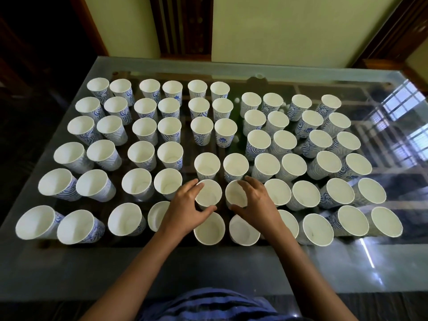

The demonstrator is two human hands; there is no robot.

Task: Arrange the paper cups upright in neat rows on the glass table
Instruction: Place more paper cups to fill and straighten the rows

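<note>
White paper cups (268, 167) stand upright in rows all over the glass table (231, 269). My left hand (186, 206) curls round one cup (208, 193) near the front middle, my right hand (256, 201) wraps its neighbour (235, 193) just beside it.

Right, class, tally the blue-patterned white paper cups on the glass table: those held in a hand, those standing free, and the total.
Blue-patterned white paper cups held by left hand and right hand: 2
Paper cups standing free: 58
Total: 60
</note>
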